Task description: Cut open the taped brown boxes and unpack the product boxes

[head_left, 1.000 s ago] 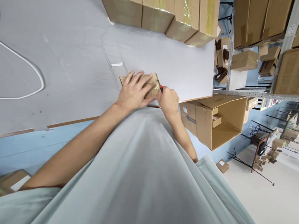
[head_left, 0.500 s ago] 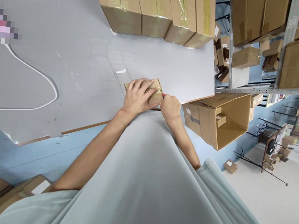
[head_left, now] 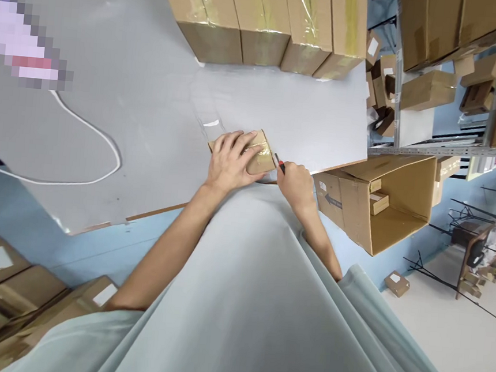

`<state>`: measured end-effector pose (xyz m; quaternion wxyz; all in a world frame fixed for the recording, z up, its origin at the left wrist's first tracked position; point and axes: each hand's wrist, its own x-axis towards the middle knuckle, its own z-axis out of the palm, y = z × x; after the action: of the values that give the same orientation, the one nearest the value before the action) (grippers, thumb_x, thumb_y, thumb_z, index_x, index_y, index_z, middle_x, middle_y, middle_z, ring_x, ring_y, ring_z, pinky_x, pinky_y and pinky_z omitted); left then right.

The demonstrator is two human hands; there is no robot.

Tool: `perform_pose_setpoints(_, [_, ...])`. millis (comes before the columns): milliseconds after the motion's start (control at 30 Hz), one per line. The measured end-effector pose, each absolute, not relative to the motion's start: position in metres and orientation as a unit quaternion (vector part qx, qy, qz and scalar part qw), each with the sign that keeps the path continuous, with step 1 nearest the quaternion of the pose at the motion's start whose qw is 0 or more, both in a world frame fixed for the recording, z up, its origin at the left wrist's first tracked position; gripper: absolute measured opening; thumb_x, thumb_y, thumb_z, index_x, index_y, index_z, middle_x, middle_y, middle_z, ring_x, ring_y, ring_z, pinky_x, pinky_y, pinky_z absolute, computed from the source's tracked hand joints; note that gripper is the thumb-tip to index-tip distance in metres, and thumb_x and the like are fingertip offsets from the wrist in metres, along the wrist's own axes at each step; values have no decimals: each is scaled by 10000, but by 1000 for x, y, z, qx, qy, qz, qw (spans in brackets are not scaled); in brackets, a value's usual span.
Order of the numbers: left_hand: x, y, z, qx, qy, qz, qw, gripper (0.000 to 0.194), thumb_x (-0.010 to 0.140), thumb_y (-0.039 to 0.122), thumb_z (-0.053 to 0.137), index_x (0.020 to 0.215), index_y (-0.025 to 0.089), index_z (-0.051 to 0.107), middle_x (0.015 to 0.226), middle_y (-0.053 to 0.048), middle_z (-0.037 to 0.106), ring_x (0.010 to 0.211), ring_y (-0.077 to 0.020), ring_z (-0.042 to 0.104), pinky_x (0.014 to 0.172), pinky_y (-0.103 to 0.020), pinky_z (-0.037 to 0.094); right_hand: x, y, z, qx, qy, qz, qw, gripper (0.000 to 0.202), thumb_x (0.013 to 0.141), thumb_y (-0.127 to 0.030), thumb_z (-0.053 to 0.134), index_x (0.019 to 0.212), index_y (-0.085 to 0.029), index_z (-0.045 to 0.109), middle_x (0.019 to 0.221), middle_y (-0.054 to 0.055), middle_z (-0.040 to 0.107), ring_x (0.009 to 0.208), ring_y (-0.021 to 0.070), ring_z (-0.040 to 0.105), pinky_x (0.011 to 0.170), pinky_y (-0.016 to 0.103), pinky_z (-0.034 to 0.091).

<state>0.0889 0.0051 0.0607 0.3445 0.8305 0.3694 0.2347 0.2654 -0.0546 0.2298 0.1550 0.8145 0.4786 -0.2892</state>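
Observation:
A small brown cardboard box with shiny tape lies on the grey table, close to its front edge. My left hand lies spread over the left part of this box, its fingers apart. Just right of the box, my right hand is closed round a small red and black cutter. The tip of the tool points up and left, a short gap from the box's right end. Most of the cutter's handle is hidden in the fist.
Several taped cartons line the table's far side. A large open carton holding small boxes stands right of the table. A white cable curves at left; shelving with cartons stands at right.
My right hand has moved a little right, away from the box, and more of the cutter shows. The left hand stays on the box. The camera view has shifted slightly.

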Motion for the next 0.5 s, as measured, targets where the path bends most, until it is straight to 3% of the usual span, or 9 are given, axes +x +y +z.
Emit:
perform_pose_setpoints(100, [81, 2, 63, 835, 383, 214, 331, 756, 952, 767, 809, 1559, 339, 668, 1821, -165, 529, 1656, -517, 484, 1372, -765, 284, 295, -57, 214, 810, 476, -341, 18, 290, 1228, -380, 577, 1258, -223, 819, 1167, 134, 903, 1134, 292, 877, 1033, 357, 645])
perform_pose_setpoints(200, [66, -1, 67, 839, 402, 181, 319, 913, 920, 816, 820, 1644, 305, 601, 1849, -212, 482, 1687, -529, 461, 1396, -768, 265, 322, -50, 162, 783, 406, -441, -168, 394, 1220, -576, 565, 1262, -250, 784, 1051, 41, 899, 743, 170, 847, 812, 260, 652])
perform_pose_setpoints(267, [50, -2, 69, 836, 422, 160, 312, 1007, 893, 818, 844, 1696, 281, 558, 1843, -243, 478, 1708, -539, 439, 1413, -767, 250, 332, -40, 118, 768, 328, -490, -249, 492, 1150, -694, 637, 1253, -229, 763, 1028, 41, 886, 618, 132, 782, 669, 231, 624])
perform_pose_setpoints(367, [21, -4, 76, 823, 464, 125, 303, 1078, 872, 821, 862, 1736, 272, 524, 1837, -268, 470, 1738, -553, 396, 1415, -777, 249, 332, -20, 60, 752, 256, -539, -280, 451, 1124, -636, 714, 1219, -196, 755, 946, 30, 851, 688, 136, 795, 621, 206, 598])
perform_pose_setpoints(500, [-10, -21, 99, 798, 516, 94, 295, 1012, 952, 786, 801, 1772, 282, 489, 1872, -259, 417, 1755, -545, 370, 1393, -769, 321, 313, -2, 19, 719, 266, -587, -261, 393, 1157, -580, 676, 1123, -195, 750, 794, -33, 748, 717, 122, 748, 630, 189, 605])
